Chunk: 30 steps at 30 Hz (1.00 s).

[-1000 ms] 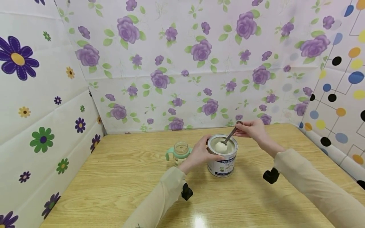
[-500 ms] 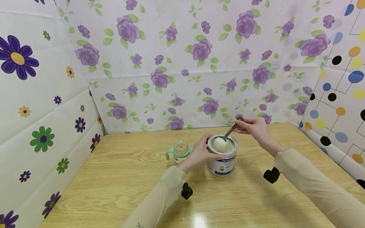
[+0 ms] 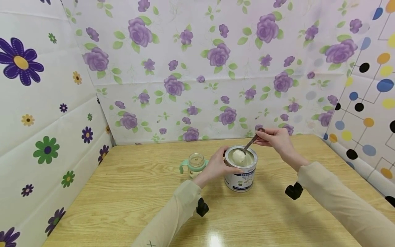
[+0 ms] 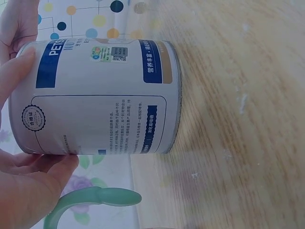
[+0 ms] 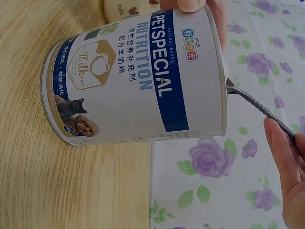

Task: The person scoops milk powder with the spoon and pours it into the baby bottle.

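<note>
An opened white milk powder can (image 3: 240, 180) with a blue band stands upright on the wooden table. My left hand (image 3: 215, 168) grips it near the top, thumb in front and fingers round the left side. In my right hand (image 3: 274, 140) the handle of a metal spoon (image 3: 252, 141) is pinched by its end. The spoon slants down into the can's mouth, its bowl under a rounded heap of pale powder (image 3: 239, 156). The right wrist view shows the can's printed label and the spoon (image 5: 257, 105) at the rim; the powder is mostly hidden there.
Left of the can stands a clear baby bottle (image 3: 196, 161) without a lid, with a green collar and handle, partly behind my left hand. A floral cloth (image 3: 185, 85) hangs behind the wooden table (image 3: 139, 192), with patterned cloths at both sides.
My right hand has risen slightly with the spoon, and the powder heap now sits a little higher in the can's mouth. The left hand and the can have stayed in place.
</note>
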Available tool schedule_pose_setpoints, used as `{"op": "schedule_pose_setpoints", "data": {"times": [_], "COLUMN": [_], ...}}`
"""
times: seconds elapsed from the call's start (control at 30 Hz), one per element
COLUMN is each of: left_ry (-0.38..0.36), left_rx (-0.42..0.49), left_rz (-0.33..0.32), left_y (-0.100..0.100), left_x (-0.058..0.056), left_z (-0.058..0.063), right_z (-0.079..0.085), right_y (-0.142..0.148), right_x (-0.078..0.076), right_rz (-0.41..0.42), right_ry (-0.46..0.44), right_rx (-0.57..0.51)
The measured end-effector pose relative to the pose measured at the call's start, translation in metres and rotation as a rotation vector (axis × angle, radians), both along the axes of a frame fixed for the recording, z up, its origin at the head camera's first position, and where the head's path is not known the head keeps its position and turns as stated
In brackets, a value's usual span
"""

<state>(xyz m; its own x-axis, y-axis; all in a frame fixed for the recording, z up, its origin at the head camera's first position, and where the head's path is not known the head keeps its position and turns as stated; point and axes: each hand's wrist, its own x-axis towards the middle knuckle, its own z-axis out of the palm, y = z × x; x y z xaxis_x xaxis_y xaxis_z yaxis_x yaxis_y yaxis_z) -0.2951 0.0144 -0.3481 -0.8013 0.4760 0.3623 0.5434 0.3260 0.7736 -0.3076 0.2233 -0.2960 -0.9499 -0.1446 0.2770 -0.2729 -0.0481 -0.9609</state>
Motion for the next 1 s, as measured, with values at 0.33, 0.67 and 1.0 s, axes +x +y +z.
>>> {"op": "schedule_pose_setpoints", "data": {"times": [0.33, 0.67, 1.0], "left_ry": [0.005, -0.035, -0.091], "left_rx": [0.004, -0.054, -0.036], "left_rz": [0.006, 0.05, 0.078], "left_y": [0.003, 0.003, -0.007], "left_x": [-0.023, -0.02, -0.022], "left_z": [-0.024, -0.02, -0.012], "right_z": [-0.08, -0.06, -0.017], "right_y": [0.059, 0.049, 0.022], "right_x": [-0.089, -0.068, -0.021], "right_rz": [0.049, -0.064, -0.083], "right_ry": [-0.005, -0.059, -0.065], "right_rx": [-0.094, -0.088, -0.144]}}
